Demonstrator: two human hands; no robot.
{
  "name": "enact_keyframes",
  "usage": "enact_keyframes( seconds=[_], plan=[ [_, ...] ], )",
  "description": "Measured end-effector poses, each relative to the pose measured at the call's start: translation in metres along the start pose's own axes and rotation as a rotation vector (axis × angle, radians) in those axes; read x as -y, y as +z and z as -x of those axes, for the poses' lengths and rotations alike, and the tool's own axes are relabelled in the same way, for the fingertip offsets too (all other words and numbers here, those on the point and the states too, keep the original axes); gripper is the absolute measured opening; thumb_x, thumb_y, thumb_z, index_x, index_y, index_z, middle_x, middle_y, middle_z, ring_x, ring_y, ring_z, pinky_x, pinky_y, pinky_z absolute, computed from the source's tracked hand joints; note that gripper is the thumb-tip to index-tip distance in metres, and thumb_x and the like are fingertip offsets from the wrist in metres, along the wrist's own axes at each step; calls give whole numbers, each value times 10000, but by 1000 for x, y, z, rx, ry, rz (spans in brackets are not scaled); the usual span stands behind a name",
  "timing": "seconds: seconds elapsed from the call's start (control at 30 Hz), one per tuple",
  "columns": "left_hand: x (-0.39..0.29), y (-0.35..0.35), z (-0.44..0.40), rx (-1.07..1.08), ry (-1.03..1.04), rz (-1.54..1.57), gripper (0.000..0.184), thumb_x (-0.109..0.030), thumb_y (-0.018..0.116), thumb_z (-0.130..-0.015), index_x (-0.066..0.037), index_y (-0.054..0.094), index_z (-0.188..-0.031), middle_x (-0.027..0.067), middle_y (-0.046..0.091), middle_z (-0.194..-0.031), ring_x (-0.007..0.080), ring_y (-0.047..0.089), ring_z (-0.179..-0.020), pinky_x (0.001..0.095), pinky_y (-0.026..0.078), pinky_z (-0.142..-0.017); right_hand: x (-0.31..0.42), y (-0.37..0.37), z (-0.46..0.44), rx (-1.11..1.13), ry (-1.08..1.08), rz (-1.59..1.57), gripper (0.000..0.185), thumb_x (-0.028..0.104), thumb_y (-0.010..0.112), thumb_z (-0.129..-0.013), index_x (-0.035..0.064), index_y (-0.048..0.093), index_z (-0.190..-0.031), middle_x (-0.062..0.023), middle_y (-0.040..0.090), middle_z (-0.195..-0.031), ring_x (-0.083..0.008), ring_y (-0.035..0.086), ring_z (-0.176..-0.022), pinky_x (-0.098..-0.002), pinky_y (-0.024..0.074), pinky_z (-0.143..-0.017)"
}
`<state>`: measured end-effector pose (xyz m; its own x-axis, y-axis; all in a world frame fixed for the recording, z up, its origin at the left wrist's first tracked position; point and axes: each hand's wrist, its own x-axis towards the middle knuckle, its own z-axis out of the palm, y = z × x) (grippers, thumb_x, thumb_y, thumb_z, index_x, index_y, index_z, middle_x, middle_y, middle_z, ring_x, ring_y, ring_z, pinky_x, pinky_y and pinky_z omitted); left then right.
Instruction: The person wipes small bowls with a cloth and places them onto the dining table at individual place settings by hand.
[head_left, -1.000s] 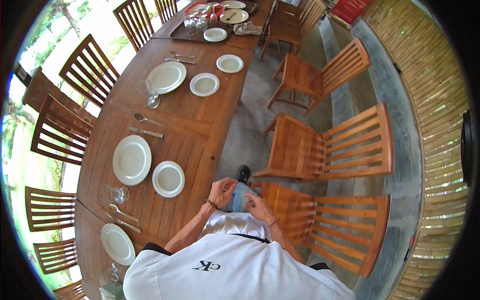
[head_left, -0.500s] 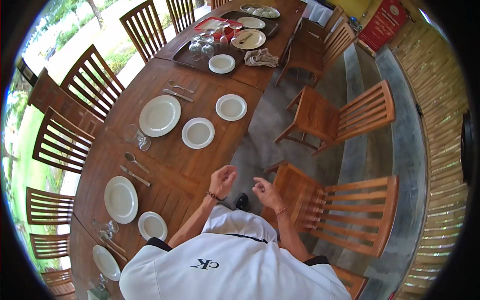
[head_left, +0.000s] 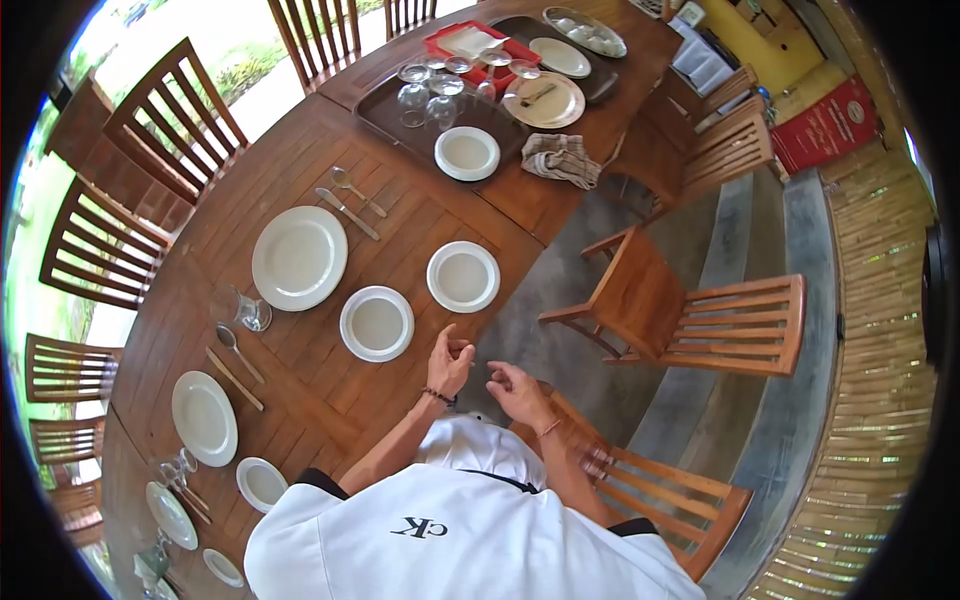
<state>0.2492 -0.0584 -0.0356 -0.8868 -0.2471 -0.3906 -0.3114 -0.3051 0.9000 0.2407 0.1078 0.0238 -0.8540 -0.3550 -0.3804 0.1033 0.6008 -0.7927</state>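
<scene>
I see the left hand (head_left: 450,364) and right hand (head_left: 520,394) by the counter's near edge (head_left: 508,297), fingers half-curled and parted; a small white plate (head_left: 463,277) sits just inside that edge, a second plate (head_left: 377,324) beside it.

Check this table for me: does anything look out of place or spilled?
The striped cloth lies crumpled beside the tray of glasses, looking untidy against the flat-lying small plates. I see no spill.

Nearest chair (head_left: 598,446) partly hidden behind right forearm (head_left: 568,472); red sign (head_left: 825,128) lettering (head_left: 838,118) unreadably small.
</scene>
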Motion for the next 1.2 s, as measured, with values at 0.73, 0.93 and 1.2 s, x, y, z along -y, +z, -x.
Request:
enact_keyframes(
  seconds=[0.73, 0.93, 1.2],
  plan=[
    [-42, 5, -59, -311, -318, 222, 869, -160, 645, -838, 99, 94, -1458, 251, 585, -1151, 279, 651, -929, 372, 615, -645, 71, -46, -240, 107, -436, 576, 574, 249, 678, -796, 22, 496, -1290, -270, 542, -1172, -407, 537, -1093, -463, 439, -941],
    [-35, 20, -71, -437, -278, 282, 481, -165, 649, -847, 98, 456, -1201, 157, 585, -1010, 236, 644, -843, 374, 624, -636, 67, -48, -258, 361, -348, 723, 595, 279, 677, -788, -10, 485, -1272, -298, 552, -1137, -435, 533, -1067, -450, 441, -944],
    [-54, 42, -67, -599, -245, 68, 466, -132, 630, -872, 106, 457, -1234, 155, 591, -1012, 213, 647, -853, 346, 627, -667, 74, -69, -282, 552, -492, 595, 627, 299, 681, -794, -55, 484, -1273, -286, 572, -1150, -392, 513, -1138, -416, 419, -987]
  ],
)
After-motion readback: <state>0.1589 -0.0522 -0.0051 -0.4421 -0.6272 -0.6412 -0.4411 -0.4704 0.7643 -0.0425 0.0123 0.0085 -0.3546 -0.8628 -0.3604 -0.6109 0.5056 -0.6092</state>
